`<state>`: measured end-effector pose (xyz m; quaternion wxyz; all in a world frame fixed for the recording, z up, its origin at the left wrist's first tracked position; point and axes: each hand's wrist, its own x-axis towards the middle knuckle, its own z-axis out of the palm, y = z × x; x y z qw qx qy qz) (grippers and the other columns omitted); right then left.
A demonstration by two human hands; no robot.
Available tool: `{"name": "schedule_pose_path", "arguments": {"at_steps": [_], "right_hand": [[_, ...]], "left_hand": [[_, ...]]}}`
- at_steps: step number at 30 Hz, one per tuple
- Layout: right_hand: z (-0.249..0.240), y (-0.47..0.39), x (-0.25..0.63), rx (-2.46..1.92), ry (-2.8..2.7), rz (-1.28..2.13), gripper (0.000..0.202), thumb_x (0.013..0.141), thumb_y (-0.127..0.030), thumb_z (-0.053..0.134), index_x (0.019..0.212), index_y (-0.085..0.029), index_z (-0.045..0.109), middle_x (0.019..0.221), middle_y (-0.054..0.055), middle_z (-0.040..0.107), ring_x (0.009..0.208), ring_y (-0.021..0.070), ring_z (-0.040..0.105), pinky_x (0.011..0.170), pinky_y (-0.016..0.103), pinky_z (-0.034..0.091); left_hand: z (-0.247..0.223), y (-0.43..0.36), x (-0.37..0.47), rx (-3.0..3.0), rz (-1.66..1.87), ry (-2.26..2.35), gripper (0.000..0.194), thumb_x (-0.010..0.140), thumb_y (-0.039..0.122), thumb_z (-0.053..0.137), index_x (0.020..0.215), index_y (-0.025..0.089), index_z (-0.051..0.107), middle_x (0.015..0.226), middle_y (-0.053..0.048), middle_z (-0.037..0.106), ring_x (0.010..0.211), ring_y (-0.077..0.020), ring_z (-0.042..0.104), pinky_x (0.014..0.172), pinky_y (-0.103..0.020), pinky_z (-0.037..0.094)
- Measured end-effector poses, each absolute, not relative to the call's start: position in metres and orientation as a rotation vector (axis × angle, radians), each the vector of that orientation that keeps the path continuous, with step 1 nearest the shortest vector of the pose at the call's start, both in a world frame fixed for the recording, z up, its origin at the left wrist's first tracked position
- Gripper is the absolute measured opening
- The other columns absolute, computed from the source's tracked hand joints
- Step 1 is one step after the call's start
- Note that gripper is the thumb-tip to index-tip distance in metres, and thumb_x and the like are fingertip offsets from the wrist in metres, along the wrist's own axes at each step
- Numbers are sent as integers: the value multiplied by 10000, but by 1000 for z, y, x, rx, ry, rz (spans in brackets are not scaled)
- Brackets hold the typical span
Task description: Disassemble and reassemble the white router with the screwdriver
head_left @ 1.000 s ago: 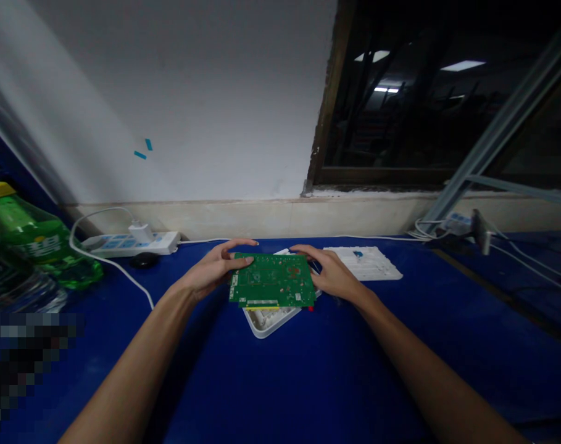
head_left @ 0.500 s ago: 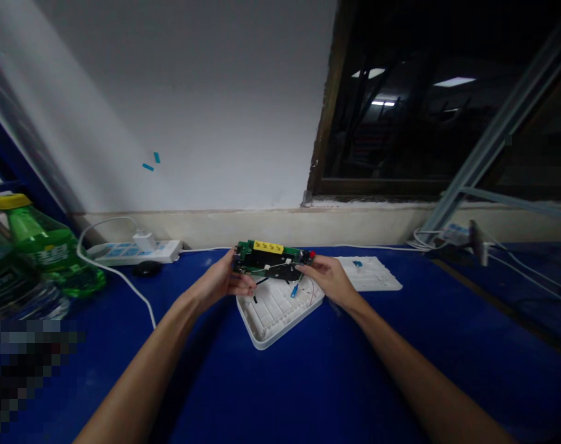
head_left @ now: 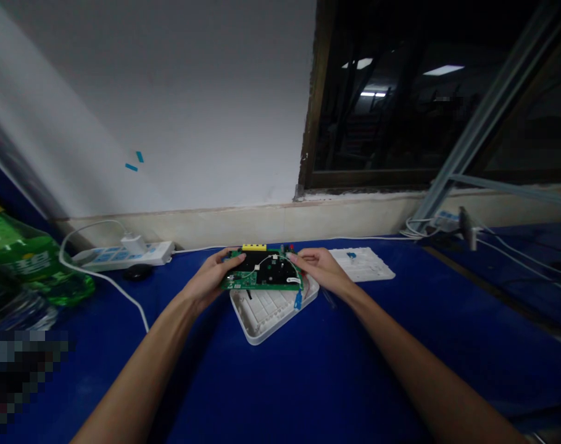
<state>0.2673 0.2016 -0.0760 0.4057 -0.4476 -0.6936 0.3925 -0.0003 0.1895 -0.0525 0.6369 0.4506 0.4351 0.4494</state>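
Observation:
Both my hands hold a green circuit board with a large black area, a row of yellow ports along its far edge and thin wires across it. My left hand grips the board's left end, thumb on top. At its right end my right hand pinches the far corner, close to a small red part. A blue connector hangs off the near right corner. Under the board lies a white plastic housing shell, open side up and partly covered by the board.
A white plastic cover lies flat behind my right hand. To the left are a power strip, a black computer mouse, a white cable and green bottles. Cables and a metal post stand at the right.
The board has tipped so its flat face shows more and its yellow ports less. My left thumb now lies on top of it. The whole view has shifted slightly.

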Motion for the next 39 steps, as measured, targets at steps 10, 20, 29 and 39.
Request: {"name": "schedule_pose_path", "arguments": {"at_steps": [10,20,29,39], "right_hand": [[-83,201,277,-1298,-2078,585,302,834,-220,625,1125,-217,707,897,66,757,746,192,675,688,307,487],[-55,179,277,-1519,-2073,922,321,819,-317,658,1055,-205,472,509,-65,566,407,121,492,416,224,288],[-42,173,259,-1100,-1944,1213,227,826,-406,703,771,-189,664,670,18,629,611,125,552,583,261,409],[-35,171,254,-1170,-1544,1518,180,799,-355,708,816,-188,643,558,-26,556,421,56,288,422,239,148]], "left_hand": [[-55,200,-21,979,1047,1075,392,743,298,825,1057,145,647,951,-87,717,752,-176,673,656,-253,539],[-50,195,-19,968,994,1084,333,716,302,822,966,159,656,846,-39,688,668,-148,629,586,-229,489],[-50,195,-18,980,963,1053,313,740,311,800,981,171,658,903,-40,694,700,-148,627,621,-240,479],[-46,191,-13,987,955,1073,264,734,272,798,943,160,682,863,-76,713,713,-199,657,633,-278,478]]}}
